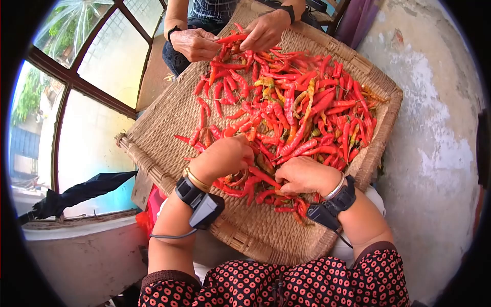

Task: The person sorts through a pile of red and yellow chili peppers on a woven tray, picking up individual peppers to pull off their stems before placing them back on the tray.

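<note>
A red chili pepper stretches between my two hands above the pile. The closed fingers of my left hand hold its upper left end. At the other end, my right hand pinches it, though the fingertips are partly hidden beneath the hand. Around and beyond both hands lies a large heap of red chili peppers, a few of them yellowish or brown. All of them rest on a wide woven tray with a thick rolled rim.
Opposite me, another person's left hand and right hand hold a red pepper over the tray's far side. A folded black umbrella leans by the window at left. A worn wall stands at right.
</note>
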A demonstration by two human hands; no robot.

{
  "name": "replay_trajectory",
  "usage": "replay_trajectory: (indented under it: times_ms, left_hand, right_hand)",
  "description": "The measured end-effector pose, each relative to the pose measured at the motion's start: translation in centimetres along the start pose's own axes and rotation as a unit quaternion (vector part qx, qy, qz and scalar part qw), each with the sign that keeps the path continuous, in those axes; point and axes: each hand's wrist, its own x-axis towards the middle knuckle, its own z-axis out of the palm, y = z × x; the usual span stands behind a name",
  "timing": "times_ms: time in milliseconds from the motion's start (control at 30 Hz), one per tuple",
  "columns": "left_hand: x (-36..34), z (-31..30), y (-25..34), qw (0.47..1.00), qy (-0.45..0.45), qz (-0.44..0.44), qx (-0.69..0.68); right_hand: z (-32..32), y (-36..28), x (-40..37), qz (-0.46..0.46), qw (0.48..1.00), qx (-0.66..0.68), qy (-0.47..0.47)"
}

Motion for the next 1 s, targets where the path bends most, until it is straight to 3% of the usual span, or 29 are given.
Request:
replay_trajectory:
  times_ms: [167,233,267,300,333,367,433,467,500,567,633,700,800,833,900,933,1000]
  left_hand:
    - [-0.6,-2.6,-0.1,0.985,0.11,0.035,-0.131]
    - [-0.4,-4.2,-0.3,0.921,0.108,-0.195,-0.318]
    - [0.2,-4.1,-0.8,0.921,0.108,-0.196,-0.319]
    - [1.1,-3.8,-1.4,0.841,0.262,-0.157,-0.447]
    - [1.5,-3.7,-1.7,0.72,0.404,-0.11,-0.553]
    - [1.3,-3.6,-1.9,0.719,0.406,-0.11,-0.554]
    - [1.0,-3.4,-2.1,0.849,0.347,-0.176,-0.357]
    - [1.1,-2.6,-2.3,0.866,0.291,-0.177,-0.366]
    - [0.9,-2.6,-1.2,0.866,0.291,-0.178,-0.366]
    - [0.5,-2.8,1.5,0.95,0.187,-0.159,-0.192]
    - [0.7,-2.3,1.7,0.958,0.164,-0.122,-0.201]
    - [0.8,-1.8,1.3,0.964,0.14,-0.086,-0.209]
    - [0.7,-1.1,0.9,0.952,0.003,0.064,-0.298]
    - [0.7,-1.1,1.1,0.952,0.001,0.066,-0.3]
    - [0.8,-1.3,1.9,0.939,-0.019,-0.04,-0.341]
    - [1.0,-1.3,2.9,0.89,0.022,-0.082,-0.447]
    - [1.6,-0.4,2.5,0.887,0.055,-0.073,-0.452]
  right_hand:
    - [0.5,0.5,0.3,0.002,0.997,0.003,0.08]
    - [0.7,0.6,0.5,-0.002,0.994,0.002,0.106]
    - [0.8,0.5,0.6,0.0,0.994,-0.003,0.111]
    - [0.8,0.3,0.8,0.002,0.993,-0.008,0.116]
    - [0.8,0.1,0.9,0.001,0.993,-0.01,0.115]
    - [0.7,-0.4,0.9,0.013,0.994,-0.033,0.1]
    - [0.8,-0.9,1.1,0.026,0.995,-0.057,0.083]
    - [0.9,-1.1,1.3,0.034,0.992,-0.09,0.079]
    - [1.0,-1.3,1.4,0.042,0.989,-0.123,0.076]
    - [1.7,-1.5,1.9,0.052,0.986,-0.135,0.087]
    - [1.6,-1.3,1.9,0.062,0.982,-0.15,0.099]
    - [0.8,-0.8,1.6,0.054,0.99,-0.063,0.113]
    - [-0.1,0.9,1.3,-0.046,0.971,0.089,0.216]
    - [-1.1,0.2,0.6,0.005,0.968,0.172,0.183]
    - [-0.8,0.4,0.7,0.013,0.947,0.234,0.22]
    - [-0.5,0.5,1.0,0.017,0.948,0.232,0.219]
    - [0.0,0.6,1.4,-0.061,0.93,0.263,0.251]
